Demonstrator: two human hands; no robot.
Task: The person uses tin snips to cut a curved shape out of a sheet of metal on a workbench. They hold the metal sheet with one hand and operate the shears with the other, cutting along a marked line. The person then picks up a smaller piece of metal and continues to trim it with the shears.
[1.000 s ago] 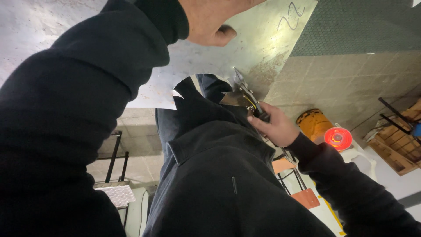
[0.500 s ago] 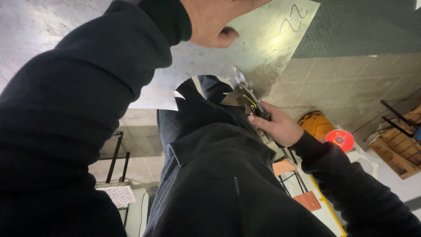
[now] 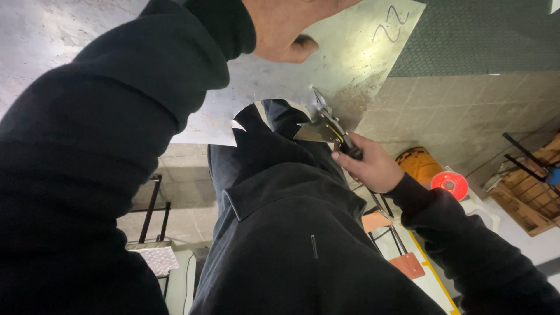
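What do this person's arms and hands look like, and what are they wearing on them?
Both arms are covered by long black sleeves of a soft, fleece-like top, ending in plain cuffs at the wrists. The left hand and the right hand are bare: no gloves, and no rings or watch that I can see.

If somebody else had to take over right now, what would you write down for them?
Left hand: pressed flat on the metal sheet, holding it steady.
Right hand: closed around the handles of the tin snips, blades at the sheet's lower edge.
Done: a curved notch is cut out of the sheet's lower edge, with jagged points along it; a small cut flap hangs by the blades.
Left: the cut stops at the blades; the sheet beyond them is uncut.
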